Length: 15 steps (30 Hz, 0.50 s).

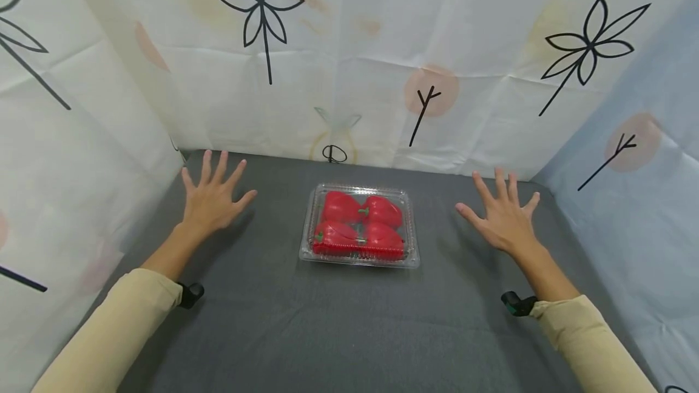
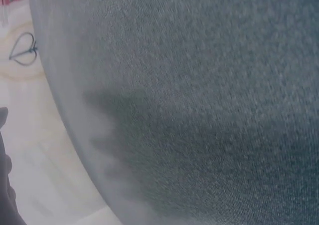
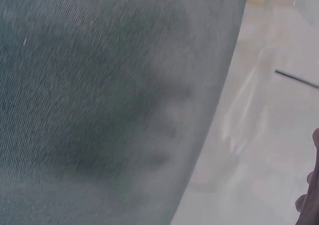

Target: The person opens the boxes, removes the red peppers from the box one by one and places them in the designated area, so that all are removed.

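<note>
A clear plastic clamshell box point(image 1: 359, 264) with several red bell peppers point(image 1: 383, 211) inside lies on the grey table. Its lid is down over them. To its left, my left hand point(image 1: 210, 202) is spread wide, palm down, its shadow on the cloth beside it. My right hand point(image 1: 505, 214) is likewise spread to the right of the box, with the thumb toward it. Both hands are apart from the box and hold nothing. In each wrist view only the edge of the hand shows, with finger shadows on the cloth.
Grey cloth point(image 1: 349, 332) covers the table. A white curtain point(image 1: 371, 35) with flower drawings hangs along the back edge, and similar curtains close in the left and right sides. Dark wrist straps point(image 1: 191, 295) sit at both cuffs.
</note>
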{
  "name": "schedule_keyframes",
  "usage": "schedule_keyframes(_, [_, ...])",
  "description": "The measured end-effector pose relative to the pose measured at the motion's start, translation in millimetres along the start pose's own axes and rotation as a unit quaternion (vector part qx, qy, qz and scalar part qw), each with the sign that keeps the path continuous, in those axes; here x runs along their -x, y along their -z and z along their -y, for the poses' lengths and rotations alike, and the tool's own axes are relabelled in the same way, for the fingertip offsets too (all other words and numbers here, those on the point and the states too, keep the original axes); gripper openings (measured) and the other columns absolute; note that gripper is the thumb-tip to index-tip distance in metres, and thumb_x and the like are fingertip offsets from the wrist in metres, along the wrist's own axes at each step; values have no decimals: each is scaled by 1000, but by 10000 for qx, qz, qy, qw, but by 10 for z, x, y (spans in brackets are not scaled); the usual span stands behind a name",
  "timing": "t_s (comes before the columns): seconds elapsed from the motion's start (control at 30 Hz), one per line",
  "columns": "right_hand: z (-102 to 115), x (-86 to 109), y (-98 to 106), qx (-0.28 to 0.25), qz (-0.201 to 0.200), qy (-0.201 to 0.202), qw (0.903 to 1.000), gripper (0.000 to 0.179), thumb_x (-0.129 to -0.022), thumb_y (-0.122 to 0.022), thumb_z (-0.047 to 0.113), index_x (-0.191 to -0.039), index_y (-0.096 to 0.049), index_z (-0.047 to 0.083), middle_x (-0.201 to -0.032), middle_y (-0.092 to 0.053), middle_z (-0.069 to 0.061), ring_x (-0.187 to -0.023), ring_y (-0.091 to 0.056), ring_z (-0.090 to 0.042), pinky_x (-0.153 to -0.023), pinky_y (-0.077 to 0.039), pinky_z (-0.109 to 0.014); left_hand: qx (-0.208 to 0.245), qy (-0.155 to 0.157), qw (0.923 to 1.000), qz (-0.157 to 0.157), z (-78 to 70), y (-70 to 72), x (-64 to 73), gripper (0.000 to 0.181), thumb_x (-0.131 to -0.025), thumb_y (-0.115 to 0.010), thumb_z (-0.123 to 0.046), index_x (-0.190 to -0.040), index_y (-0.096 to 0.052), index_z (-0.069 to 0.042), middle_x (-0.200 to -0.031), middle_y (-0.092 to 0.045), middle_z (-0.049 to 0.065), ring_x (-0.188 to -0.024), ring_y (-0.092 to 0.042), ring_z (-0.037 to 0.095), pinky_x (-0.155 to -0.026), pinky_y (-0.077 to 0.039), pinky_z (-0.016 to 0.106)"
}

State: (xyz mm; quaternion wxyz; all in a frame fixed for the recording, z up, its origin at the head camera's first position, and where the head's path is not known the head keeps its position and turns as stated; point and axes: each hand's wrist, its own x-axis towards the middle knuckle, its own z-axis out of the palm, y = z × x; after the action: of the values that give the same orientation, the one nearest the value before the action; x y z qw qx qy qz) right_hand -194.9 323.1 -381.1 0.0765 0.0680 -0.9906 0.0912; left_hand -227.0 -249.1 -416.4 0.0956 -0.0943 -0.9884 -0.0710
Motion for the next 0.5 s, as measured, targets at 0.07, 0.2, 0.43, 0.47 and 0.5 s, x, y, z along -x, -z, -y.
schedule_keyframes(0.07, [64,-2,10,42,18,91,9999,85,-95,-39,70,-161,-13,23,-165,9,-18,-148,13,-43,-97,13,-80,-2,-58,10000,-34,-41,-2,8,76,-99,-44,-61,-159,-25,-18,-166,-3,16,-150,13,38,-105,6,76])
schedule_keyframes(0.2, [188,4,31,70,12,292,9995,84,-95,-40,70,-161,-13,24,-165,7,-17,-149,10,-43,-98,12,-80,31,-190,9998,-51,-124,-11,34,75,-99,-45,-59,-158,-26,-19,-165,-6,17,-150,12,37,-105,4,77])
schedule_keyframes(0.43, [371,27,12,97,-53,668,9977,85,-94,-46,68,-160,-17,25,-166,4,-14,-150,7,-41,-100,8,-80,96,-423,9990,-53,-268,-27,57,75,-98,-48,-58,-158,-27,-19,-165,-8,18,-151,9,38,-105,3,77])
schedule_keyframes(0.47, [394,30,2,94,-68,726,9973,85,-93,-47,68,-160,-17,25,-166,3,-14,-150,6,-41,-101,7,-80,103,-449,9989,-50,-294,-28,58,75,-98,-49,-58,-158,-27,-19,-165,-8,18,-151,8,38,-105,3,76])
schedule_keyframes(0.5, [418,33,-8,92,-75,776,9969,84,-93,-48,67,-160,-17,26,-166,3,-13,-150,6,-41,-101,7,-80,91,-479,9988,-52,-319,-30,61,75,-98,-49,-58,-158,-27,-19,-165,-9,17,-151,8,38,-106,3,76])
